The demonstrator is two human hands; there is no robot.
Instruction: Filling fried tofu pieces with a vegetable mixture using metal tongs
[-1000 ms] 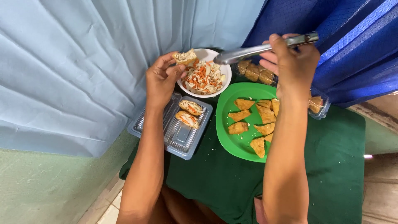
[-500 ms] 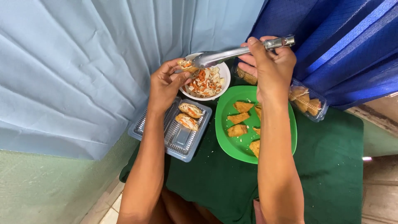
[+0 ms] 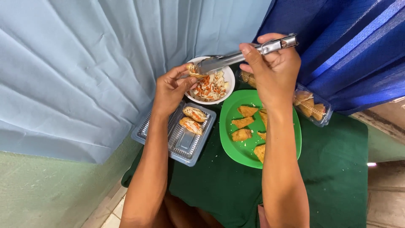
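My left hand (image 3: 171, 88) holds a small fried pastry piece (image 3: 193, 70) over the left rim of a white bowl (image 3: 228, 76) filled with shredded vegetable salad. My right hand (image 3: 272, 69) grips metal tongs (image 3: 236, 57), whose tips meet the pastry. Below the left hand lies a clear plastic tray (image 3: 179, 143) with two filled pastries (image 3: 192, 120). A green plate (image 3: 236, 150) with several fried triangular pieces lies under my right forearm.
A clear plastic box (image 3: 314, 109) of more fried pieces stands at the right behind my right hand. Everything rests on a dark green cloth (image 3: 337, 169). Light blue curtain (image 3: 84, 63) hangs at the left, dark blue fabric (image 3: 350, 50) at the right.
My right hand has swung the tongs left, from above the green plate to the pastry in my left hand. The left hand has stayed over the bowl's rim.
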